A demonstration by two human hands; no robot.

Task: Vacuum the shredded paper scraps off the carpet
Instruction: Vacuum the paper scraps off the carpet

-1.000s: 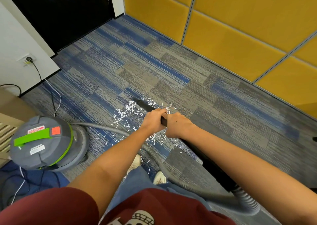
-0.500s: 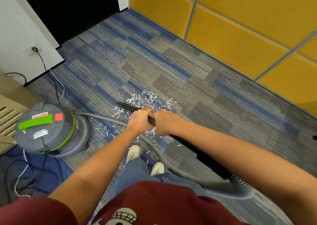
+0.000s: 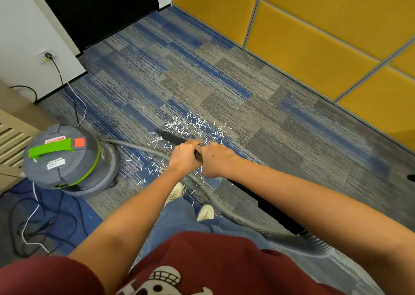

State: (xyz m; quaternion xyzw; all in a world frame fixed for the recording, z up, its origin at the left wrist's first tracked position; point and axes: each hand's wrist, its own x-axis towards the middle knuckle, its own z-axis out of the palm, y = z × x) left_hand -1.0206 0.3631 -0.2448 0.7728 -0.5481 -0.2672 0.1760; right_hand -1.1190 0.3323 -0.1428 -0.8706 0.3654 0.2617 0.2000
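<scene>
On the floor, a carpet (image 3: 202, 70) of grey and blue striped tiles covers the whole working area. Yellow wall panels (image 3: 314, 36) with grey joints bound it at the right. A dark door (image 3: 96, 9) stands at the far end, and a white wall (image 3: 20, 36) with a socket (image 3: 46, 56) lies at the left.

Head view, task items:
- The paper scraps (image 3: 193, 124) are small white strips scattered on the carpet in the middle. The densest patch lies just beyond the hands, and looser strips trail back toward the shoes (image 3: 175, 192).
- The black wand (image 3: 274, 209) runs from the lower right up to its nozzle (image 3: 168, 135), which sits low at the near-left edge of the dense patch.
- The left hand (image 3: 185, 154) and right hand (image 3: 215, 160) are both curled round the wand, side by side and touching.

Head view, surroundings:
- The vacuum canister (image 3: 62, 157), grey with a green handle and a red button, stands on the carpet at the left, well apart from the scraps.
- A grey ribbed hose (image 3: 215, 201) leaves the canister, passes under the forearms and loops to the wand's rear end.
- A cord (image 3: 61, 76) hangs from the socket toward the canister.
- Loose cables (image 3: 45, 222) lie tangled on a blue mat (image 3: 67, 209) at the lower left.
- A beige slatted unit (image 3: 9, 137) stands at the left edge, just beside the canister.
</scene>
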